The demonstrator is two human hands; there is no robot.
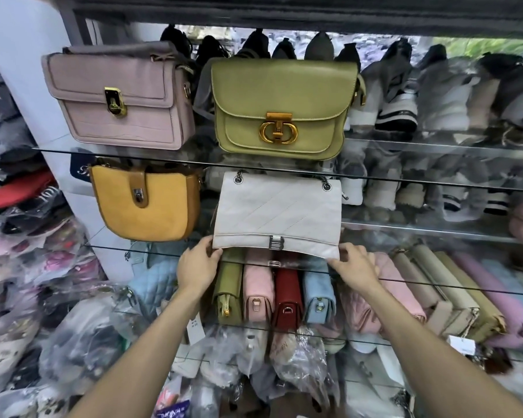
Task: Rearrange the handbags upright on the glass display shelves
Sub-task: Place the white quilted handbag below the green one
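Both hands' fingers (pixel 212 251) pinch the white handbag's (pixel 278 212) bottom corners.

head view | faces forward and slightly down | close to glass shelves (pixel 420 181) | single view

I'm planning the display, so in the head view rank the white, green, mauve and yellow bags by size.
1. White bag and green bag: too alike to rank
2. Mauve bag, slightly smaller
3. Yellow bag

Place: a bag shop.
Shelves: glass shelves (pixel 435 182) stacked across the frame, handbags (pixel 280 107) shown front-on.
Stock: plastic-wrapped goods (pixel 82 336) heaped lower left; paper price tag (pixel 194 324) at centre bottom.
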